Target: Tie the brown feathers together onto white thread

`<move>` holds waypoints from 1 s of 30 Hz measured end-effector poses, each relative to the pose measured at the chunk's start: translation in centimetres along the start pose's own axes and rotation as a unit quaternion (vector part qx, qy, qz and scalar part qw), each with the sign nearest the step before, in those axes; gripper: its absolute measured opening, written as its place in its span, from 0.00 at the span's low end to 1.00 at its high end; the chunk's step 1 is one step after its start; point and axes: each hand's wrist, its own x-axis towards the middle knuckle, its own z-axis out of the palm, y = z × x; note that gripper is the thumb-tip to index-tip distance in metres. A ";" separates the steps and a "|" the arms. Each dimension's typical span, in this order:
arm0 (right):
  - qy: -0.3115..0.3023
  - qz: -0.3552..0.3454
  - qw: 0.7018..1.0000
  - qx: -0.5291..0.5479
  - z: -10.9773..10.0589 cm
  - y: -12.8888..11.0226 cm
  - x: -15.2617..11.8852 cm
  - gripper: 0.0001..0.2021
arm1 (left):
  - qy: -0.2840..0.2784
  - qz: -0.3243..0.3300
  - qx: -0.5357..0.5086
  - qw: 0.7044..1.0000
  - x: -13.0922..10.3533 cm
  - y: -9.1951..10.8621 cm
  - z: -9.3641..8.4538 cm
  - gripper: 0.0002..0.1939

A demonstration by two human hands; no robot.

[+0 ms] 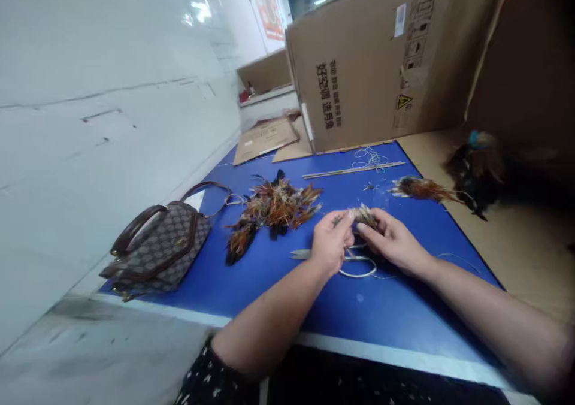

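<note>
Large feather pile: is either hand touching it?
No: the left hand and right hand hold a smaller feather bunch, apart from the large feather pile.

Pale wall (135, 45) (marked) beside blue table (404, 318).

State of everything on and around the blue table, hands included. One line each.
Left grip: closed on held feathers
Right grip: closed on the same feathers
Scissors: lying down, partly hidden; open or shut unclear
Feather pile: loose, heaped
Feather bundle: lying down
Handbag: top handle up; open or closed unclear
Thread: loose, tangled
Thin strip: lying flat
Large carton: upright
Cardboard sheet: lying down
</note>
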 end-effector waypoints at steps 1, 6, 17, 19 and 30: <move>-0.001 0.003 1.000 0.002 -0.1 -0.1 -0.1 0.24 | 0.002 -0.001 -0.001 1.000 0.1 0.0 0.0 0.25; 0.006 0.013 1.000 0.025 -0.3 -0.1 -0.3 0.21 | 0.000 -0.006 -0.004 1.000 0.2 -0.1 -0.2 0.24; 0.033 0.001 0.999 0.036 -0.5 0.4 -0.2 0.19 | -0.016 -0.005 0.019 1.000 0.1 -0.2 -0.4 0.21; 0.021 -0.001 1.000 0.019 -0.5 0.2 -0.2 0.19 | -0.011 -0.004 0.015 1.000 0.1 -0.1 -0.3 0.22; 0.068 -0.031 0.997 0.014 -0.5 0.5 -0.1 0.17 | -0.025 -0.006 0.012 1.000 0.1 -0.1 -0.6 0.20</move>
